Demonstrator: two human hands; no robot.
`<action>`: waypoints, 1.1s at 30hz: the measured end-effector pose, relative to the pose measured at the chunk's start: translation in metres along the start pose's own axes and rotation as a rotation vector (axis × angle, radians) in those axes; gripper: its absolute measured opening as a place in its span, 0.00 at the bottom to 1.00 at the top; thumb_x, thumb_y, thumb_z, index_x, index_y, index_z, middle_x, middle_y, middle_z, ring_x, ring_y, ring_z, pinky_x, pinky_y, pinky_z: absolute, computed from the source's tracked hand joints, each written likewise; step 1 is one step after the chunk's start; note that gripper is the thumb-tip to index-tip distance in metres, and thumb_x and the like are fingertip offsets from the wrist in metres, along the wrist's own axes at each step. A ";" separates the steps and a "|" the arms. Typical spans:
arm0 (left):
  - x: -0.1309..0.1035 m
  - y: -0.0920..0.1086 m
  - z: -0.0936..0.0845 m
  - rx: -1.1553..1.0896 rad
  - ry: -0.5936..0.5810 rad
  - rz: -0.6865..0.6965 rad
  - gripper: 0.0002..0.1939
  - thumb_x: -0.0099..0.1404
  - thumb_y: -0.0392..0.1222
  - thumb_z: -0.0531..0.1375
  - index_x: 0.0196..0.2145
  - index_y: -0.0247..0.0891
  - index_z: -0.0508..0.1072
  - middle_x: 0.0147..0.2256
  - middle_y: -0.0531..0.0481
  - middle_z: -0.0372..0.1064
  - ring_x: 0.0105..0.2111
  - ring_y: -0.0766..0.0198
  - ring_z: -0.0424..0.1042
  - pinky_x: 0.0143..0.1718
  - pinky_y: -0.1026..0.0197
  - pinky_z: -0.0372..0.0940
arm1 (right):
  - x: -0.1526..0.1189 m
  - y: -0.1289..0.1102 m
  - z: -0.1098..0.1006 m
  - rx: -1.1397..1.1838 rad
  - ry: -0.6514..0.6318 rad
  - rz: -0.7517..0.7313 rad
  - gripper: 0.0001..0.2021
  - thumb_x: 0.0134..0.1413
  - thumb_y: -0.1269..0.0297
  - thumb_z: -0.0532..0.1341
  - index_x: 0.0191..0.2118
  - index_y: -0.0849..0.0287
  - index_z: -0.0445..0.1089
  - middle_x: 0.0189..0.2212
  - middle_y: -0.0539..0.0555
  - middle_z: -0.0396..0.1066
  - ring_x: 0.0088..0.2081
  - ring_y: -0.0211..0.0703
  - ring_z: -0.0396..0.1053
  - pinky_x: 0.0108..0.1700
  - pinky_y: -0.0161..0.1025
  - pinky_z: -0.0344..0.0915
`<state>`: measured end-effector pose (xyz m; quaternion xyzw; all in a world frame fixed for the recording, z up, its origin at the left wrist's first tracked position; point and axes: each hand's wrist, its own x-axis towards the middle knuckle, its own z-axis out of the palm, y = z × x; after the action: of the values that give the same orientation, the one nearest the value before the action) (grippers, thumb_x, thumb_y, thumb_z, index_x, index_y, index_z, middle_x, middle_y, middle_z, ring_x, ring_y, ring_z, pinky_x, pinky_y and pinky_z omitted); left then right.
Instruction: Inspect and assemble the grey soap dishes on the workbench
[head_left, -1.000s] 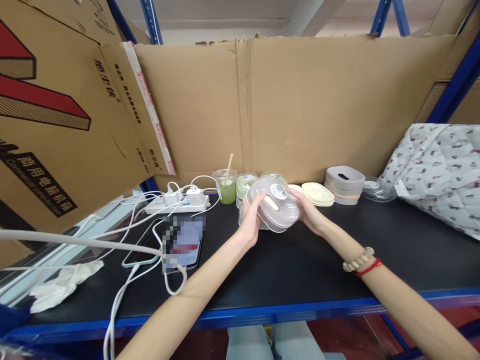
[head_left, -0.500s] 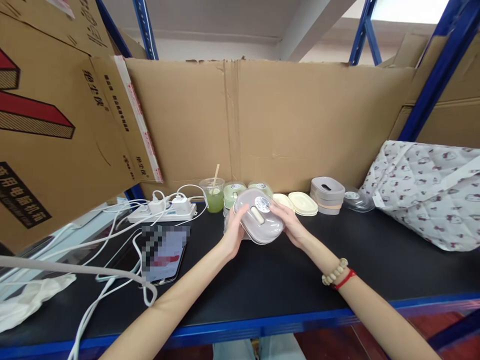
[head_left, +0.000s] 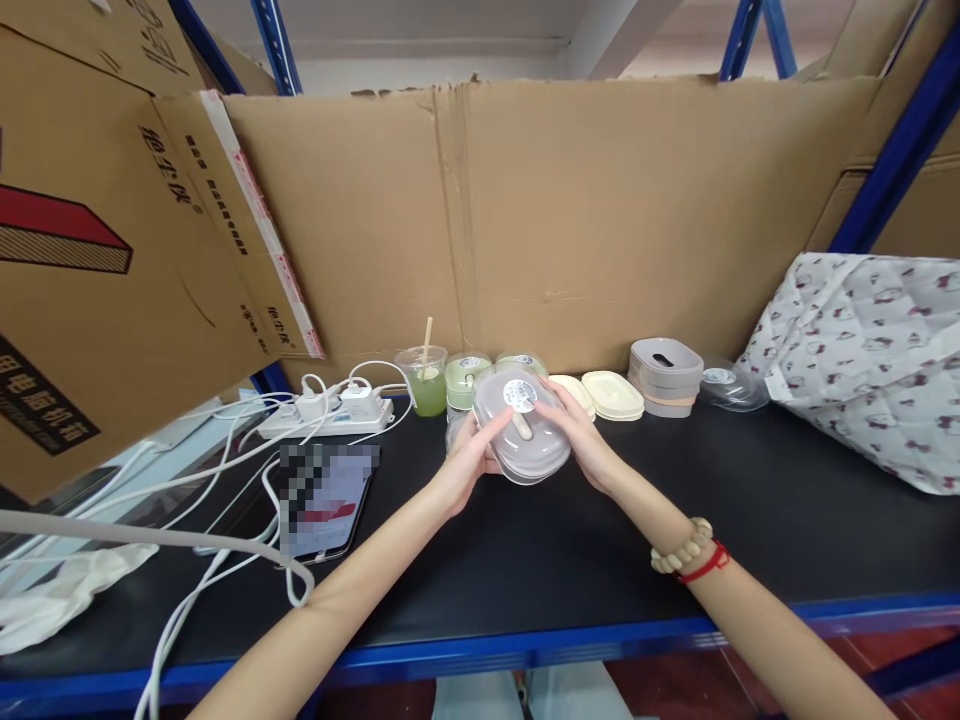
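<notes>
A translucent oval plastic lid with a round label and a cream handle is gripped from both sides, tilted toward me. My left hand holds its left edge, thumb on top near the handle. My right hand holds its right edge; a bead bracelet and red cord are on that wrist. Behind the lid stand two small green-lidded containers, partly hidden by it.
A cup of green drink with a stick, cream lids, a grey stacked container and a clear lid line the cardboard back wall. A power strip, white cables and a phone lie left. Patterned cloth sits right.
The lid stays in both hands and has tilted slightly, with my left thumb sliding onto its top. The camera view shifted a little.
</notes>
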<state>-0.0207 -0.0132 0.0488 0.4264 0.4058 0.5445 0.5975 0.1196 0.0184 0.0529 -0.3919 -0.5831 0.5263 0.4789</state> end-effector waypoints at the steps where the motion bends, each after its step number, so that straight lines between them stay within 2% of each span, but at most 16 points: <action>1: 0.000 0.001 0.000 -0.005 0.012 0.006 0.25 0.53 0.50 0.64 0.46 0.37 0.66 0.37 0.45 0.71 0.29 0.61 0.72 0.26 0.62 0.67 | 0.000 -0.001 0.000 0.012 -0.009 0.013 0.40 0.34 0.45 0.60 0.57 0.55 0.56 0.58 0.48 0.50 0.61 0.36 0.51 0.66 0.36 0.53; 4: 0.001 0.004 -0.002 0.006 0.047 0.020 0.24 0.54 0.51 0.62 0.45 0.37 0.67 0.37 0.45 0.71 0.25 0.65 0.69 0.22 0.65 0.65 | 0.000 -0.003 -0.001 0.000 -0.025 0.050 0.39 0.36 0.47 0.60 0.58 0.55 0.56 0.58 0.49 0.50 0.60 0.37 0.53 0.63 0.35 0.58; 7: 0.003 0.005 -0.004 0.018 0.080 0.027 0.25 0.53 0.52 0.62 0.46 0.36 0.68 0.37 0.46 0.71 0.24 0.66 0.67 0.21 0.66 0.62 | 0.000 -0.003 -0.005 -0.055 -0.034 0.070 0.37 0.38 0.49 0.59 0.57 0.53 0.57 0.58 0.48 0.51 0.57 0.36 0.56 0.47 0.28 0.66; 9: 0.005 0.004 -0.006 0.021 0.099 0.028 0.26 0.52 0.53 0.62 0.45 0.36 0.68 0.36 0.47 0.70 0.25 0.66 0.67 0.21 0.66 0.61 | 0.000 -0.003 -0.008 -0.092 -0.047 0.083 0.35 0.40 0.49 0.58 0.58 0.51 0.57 0.57 0.48 0.52 0.54 0.36 0.59 0.37 0.23 0.64; 12: 0.006 0.001 -0.007 0.019 0.113 0.040 0.27 0.50 0.54 0.64 0.44 0.37 0.69 0.36 0.48 0.71 0.27 0.65 0.68 0.22 0.67 0.60 | -0.001 -0.003 -0.010 -0.102 -0.053 0.100 0.34 0.42 0.50 0.56 0.58 0.50 0.56 0.57 0.48 0.53 0.50 0.35 0.61 0.32 0.21 0.62; 19: 0.003 -0.001 -0.004 -0.005 0.015 0.052 0.29 0.46 0.53 0.66 0.44 0.37 0.66 0.42 0.47 0.70 0.38 0.58 0.71 0.27 0.66 0.65 | -0.005 -0.003 -0.004 -0.044 -0.147 0.179 0.37 0.41 0.48 0.61 0.60 0.48 0.51 0.56 0.50 0.53 0.47 0.34 0.64 0.35 0.24 0.64; 23: 0.004 -0.002 -0.006 -0.024 -0.034 0.064 0.34 0.46 0.52 0.66 0.49 0.38 0.64 0.46 0.46 0.68 0.41 0.57 0.70 0.29 0.64 0.67 | -0.007 -0.004 -0.006 0.005 -0.127 0.106 0.38 0.38 0.52 0.64 0.58 0.50 0.54 0.55 0.49 0.56 0.52 0.33 0.62 0.48 0.28 0.66; 25: 0.006 -0.003 -0.008 -0.023 -0.057 0.079 0.36 0.46 0.52 0.66 0.51 0.39 0.63 0.47 0.45 0.67 0.40 0.56 0.71 0.27 0.65 0.67 | -0.007 -0.004 -0.008 0.024 -0.130 0.068 0.38 0.37 0.53 0.65 0.58 0.51 0.54 0.55 0.50 0.55 0.54 0.33 0.60 0.56 0.32 0.64; 27: 0.007 -0.004 -0.010 -0.026 -0.077 0.089 0.38 0.46 0.53 0.66 0.53 0.40 0.62 0.48 0.44 0.67 0.40 0.56 0.71 0.26 0.65 0.66 | -0.006 -0.003 -0.010 0.024 -0.141 0.052 0.40 0.37 0.54 0.66 0.58 0.52 0.53 0.56 0.51 0.53 0.55 0.33 0.59 0.59 0.34 0.61; 30: 0.008 -0.005 -0.011 -0.043 -0.081 0.102 0.40 0.46 0.52 0.67 0.55 0.41 0.61 0.48 0.45 0.67 0.42 0.55 0.71 0.30 0.62 0.68 | -0.006 -0.003 -0.009 0.024 -0.141 0.038 0.42 0.36 0.55 0.66 0.59 0.52 0.52 0.57 0.51 0.53 0.54 0.32 0.59 0.58 0.32 0.62; 33: 0.009 -0.007 -0.009 -0.120 -0.089 0.073 0.37 0.48 0.54 0.66 0.54 0.40 0.63 0.47 0.45 0.68 0.44 0.53 0.70 0.37 0.58 0.69 | -0.008 -0.004 -0.005 0.087 -0.116 0.110 0.41 0.39 0.53 0.64 0.61 0.52 0.51 0.55 0.51 0.55 0.51 0.32 0.62 0.49 0.27 0.65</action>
<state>-0.0268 -0.0043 0.0391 0.4283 0.3298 0.5697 0.6191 0.1267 0.0118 0.0556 -0.3710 -0.5640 0.5987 0.4311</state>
